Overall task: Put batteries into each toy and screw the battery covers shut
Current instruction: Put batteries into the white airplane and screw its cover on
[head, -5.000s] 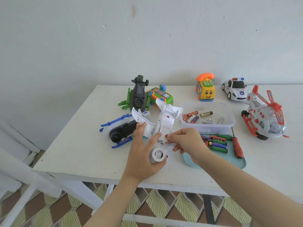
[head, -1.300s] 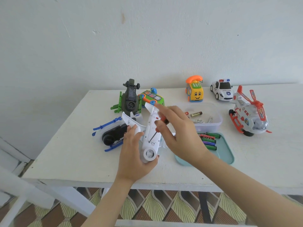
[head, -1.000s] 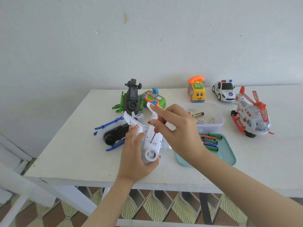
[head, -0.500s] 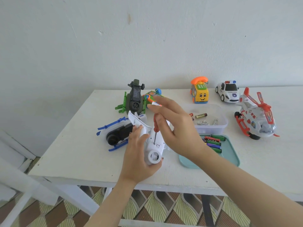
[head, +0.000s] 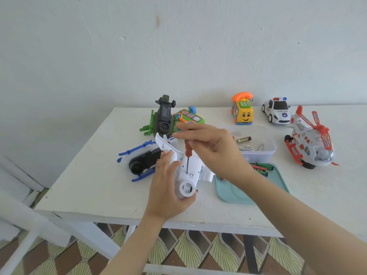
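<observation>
**One screw, two hands on the plane**

Both hands are meeting over the near middle of the table (head: 89, 185). My left hand (head: 164, 195) is cradling the white toy plane (head: 188, 175) belly up, fingers and thumb curling round the fuselage near the nose. My right hand (head: 214, 153) is pinching the red handle of the screwdriver (head: 187, 153) between thumb and fingertips, the forefinger stretching out towards ten o'clock. The blade is standing nearly upright with its tip on the belly, where I am guessing the cover screw sits; the screw itself is too small to make out. From the plane, the teal tray (head: 234, 193) is lying at three o'clock and the clear tub (head: 266, 153) of batteries at two. The plane is looking like hollow, smooth plastic: light, stiff, apt to skid or twist under the driver. I am judging the thick fuselage the place to grip, not the thin wings, which might flex or snap.
</observation>
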{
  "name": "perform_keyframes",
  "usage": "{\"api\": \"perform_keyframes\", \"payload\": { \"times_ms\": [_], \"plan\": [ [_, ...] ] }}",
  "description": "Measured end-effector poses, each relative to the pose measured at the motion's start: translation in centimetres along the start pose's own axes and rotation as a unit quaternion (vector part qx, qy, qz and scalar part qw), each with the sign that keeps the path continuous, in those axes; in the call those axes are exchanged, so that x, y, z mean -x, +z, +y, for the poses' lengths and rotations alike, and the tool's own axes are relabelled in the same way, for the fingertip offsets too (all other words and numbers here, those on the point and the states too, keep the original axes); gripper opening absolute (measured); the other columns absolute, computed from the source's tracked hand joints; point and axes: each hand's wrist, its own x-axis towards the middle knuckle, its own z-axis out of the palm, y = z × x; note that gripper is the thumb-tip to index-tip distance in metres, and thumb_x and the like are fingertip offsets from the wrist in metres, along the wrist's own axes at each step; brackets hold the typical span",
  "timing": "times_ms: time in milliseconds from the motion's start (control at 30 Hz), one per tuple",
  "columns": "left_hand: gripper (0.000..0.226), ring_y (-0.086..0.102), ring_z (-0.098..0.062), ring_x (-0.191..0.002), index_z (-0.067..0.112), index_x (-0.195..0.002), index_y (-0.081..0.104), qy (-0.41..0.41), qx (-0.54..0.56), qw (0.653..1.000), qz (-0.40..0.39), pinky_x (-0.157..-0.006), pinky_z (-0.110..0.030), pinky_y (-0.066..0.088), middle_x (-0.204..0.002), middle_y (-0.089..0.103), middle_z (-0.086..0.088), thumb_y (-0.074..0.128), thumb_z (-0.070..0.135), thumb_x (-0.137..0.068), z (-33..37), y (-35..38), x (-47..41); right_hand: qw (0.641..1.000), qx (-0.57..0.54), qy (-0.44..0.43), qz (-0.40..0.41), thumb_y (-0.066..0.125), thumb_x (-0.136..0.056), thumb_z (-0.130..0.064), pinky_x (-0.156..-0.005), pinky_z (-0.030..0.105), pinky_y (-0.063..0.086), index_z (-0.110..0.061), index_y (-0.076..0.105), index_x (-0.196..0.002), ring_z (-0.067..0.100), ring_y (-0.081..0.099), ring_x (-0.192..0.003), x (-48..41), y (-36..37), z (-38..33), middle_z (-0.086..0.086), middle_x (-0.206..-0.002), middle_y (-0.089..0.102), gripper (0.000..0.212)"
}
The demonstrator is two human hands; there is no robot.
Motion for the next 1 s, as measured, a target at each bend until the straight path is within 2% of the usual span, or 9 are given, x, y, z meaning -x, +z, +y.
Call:
{"api": "perform_keyframes", "payload": {
  "times_ms": [133,233,333,400,533,633,767,867,1000],
  "plan": [
    [0.070,0.026,-0.037,-0.143,0.016,-0.124,0.036,-0.002,0.004,1.000,-0.004,-0.103,-0.062,0.038,-0.148,0.032,-0.011,0.071,0.042,-0.069,0.0,0.0,-0.1,0.993,0.092,-0.025,0.067,0.067,-0.083,-0.017,-0.079,0.024,0.048,-0.016,0.071,-0.108,0.013,0.057,-0.074,0.1,0.1,0.2,-0.004,-0.080,0.051,0.026],
    [0.071,0.025,-0.036,-0.144,0.015,-0.125,0.036,-0.002,-0.008,1.000,-0.001,-0.105,-0.062,0.036,-0.147,0.034,-0.016,0.070,0.043,-0.070,0.0,0.1,0.1,0.983,0.167,-0.059,0.056,0.049,-0.093,-0.026,-0.093,0.025,0.044,-0.011,0.064,-0.120,0.011,0.054,-0.104,0.4,0.4,0.9,0.007,-0.107,0.055,0.034],
    [0.068,0.026,-0.036,-0.143,0.015,-0.123,0.036,-0.004,-0.006,1.000,0.000,-0.105,-0.061,0.037,-0.145,0.037,-0.019,0.069,0.042,-0.070,0.1,0.1,0.0,0.998,0.057,-0.023,0.025,0.040,-0.096,-0.012,-0.106,0.025,0.036,-0.012,0.063,-0.120,0.021,0.044,-0.132,0.4,0.4,0.7,0.001,-0.135,0.053,0.034],
    [0.067,0.026,-0.037,-0.143,0.016,-0.122,0.036,-0.007,-0.005,1.000,0.001,-0.105,-0.061,0.037,-0.144,0.038,-0.019,0.069,0.042,-0.070,0.2,0.0,-0.1,0.998,-0.050,0.025,0.012,0.044,-0.092,-0.005,-0.089,0.025,0.049,-0.011,0.066,-0.116,0.026,0.064,-0.098,0.1,0.1,0.1,-0.020,-0.107,0.064,0.033],
    [0.068,0.025,-0.036,-0.144,0.015,-0.123,0.036,-0.005,-0.007,1.000,-0.001,-0.105,-0.061,0.037,-0.147,0.035,-0.017,0.069,0.042,-0.070,0.1,0.0,0.0,0.996,0.040,0.010,0.076,0.063,-0.087,-0.009,-0.073,0.028,0.052,-0.020,0.072,-0.106,0.021,0.060,-0.067,0.2,0.3,-0.2,-0.006,-0.081,0.049,0.024],
    [0.068,0.024,-0.035,-0.145,0.014,-0.125,0.037,-0.002,-0.009,1.000,0.001,-0.107,-0.061,0.036,-0.147,0.035,-0.017,0.069,0.043,-0.071,0.0,0.1,0.1,0.974,0.219,-0.030,0.058,0.046,-0.093,-0.035,-0.089,0.035,0.045,-0.015,0.060,-0.127,0.019,0.059,-0.092,0.7,0.5,0.4,-0.001,-0.101,0.050,0.042],
    [0.067,0.025,-0.038,-0.144,0.015,-0.123,0.038,-0.001,-0.018,1.000,-0.006,-0.107,-0.061,0.035,-0.147,0.036,-0.021,0.069,0.044,-0.071,-0.1,0.1,0.0,0.993,0.111,0.001,-0.045,0.028,-0.096,-0.024,-0.106,0.041,0.036,-0.013,0.033,-0.147,0.025,0.048,-0.124,0.5,0.1,0.5,0.001,-0.146,0.038,0.052],
    [0.067,0.024,-0.039,-0.144,0.015,-0.123,0.038,-0.001,-0.020,1.000,-0.014,-0.106,-0.061,0.036,-0.148,0.035,-0.022,0.069,0.044,-0.071,-0.2,0.1,0.0,0.999,-0.003,0.035,-0.033,0.044,-0.096,-0.008,-0.092,0.024,0.045,-0.017,0.044,-0.140,0.000,0.058,-0.095,0.3,0.4,0.0,-0.017,-0.115,0.060,0.045],
    [0.067,0.025,-0.039,-0.144,0.015,-0.123,0.038,0.002,-0.023,1.000,-0.014,-0.105,-0.060,0.037,-0.147,0.035,-0.022,0.070,0.044,-0.071,-0.2,0.1,0.0,0.997,0.049,0.008,0.058,0.056,-0.092,-0.007,-0.074,0.029,0.052,-0.020,0.054,-0.133,0.008,0.054,-0.071,0.6,1.1,0.2,-0.008,-0.082,0.057,0.042]
  ]
}}
